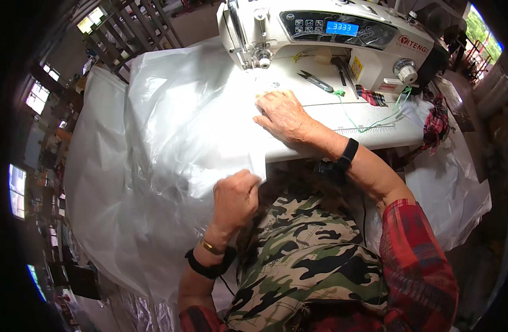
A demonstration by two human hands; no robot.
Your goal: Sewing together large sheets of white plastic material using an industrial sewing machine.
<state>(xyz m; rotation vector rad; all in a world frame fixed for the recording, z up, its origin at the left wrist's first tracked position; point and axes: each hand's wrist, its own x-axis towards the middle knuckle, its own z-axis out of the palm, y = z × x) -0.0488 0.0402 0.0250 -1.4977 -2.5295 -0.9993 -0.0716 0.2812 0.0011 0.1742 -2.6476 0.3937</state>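
Observation:
White, shiny sheeting (171,110) covers the left part of the sewing table and hangs over its front edge. My left hand (236,197) is closed on the edge of this sheeting, just in front of the table. Up on the table, my right hand (284,115) lies with bent fingers at the sheeting's right edge, close to the needle area of a white sewing machine (342,41). Strong glare there hides what its fingertips press or pinch. The machine's needle and presser foot (263,58) stand just beyond that hand.
Thread snips (316,82) lie under the machine's arm, with green thread (370,126) trailing across the table. Red plaid cloth (435,127) hangs at the right end. More white sheeting (447,188) hangs below it. A metal rack (129,36) stands at the back left.

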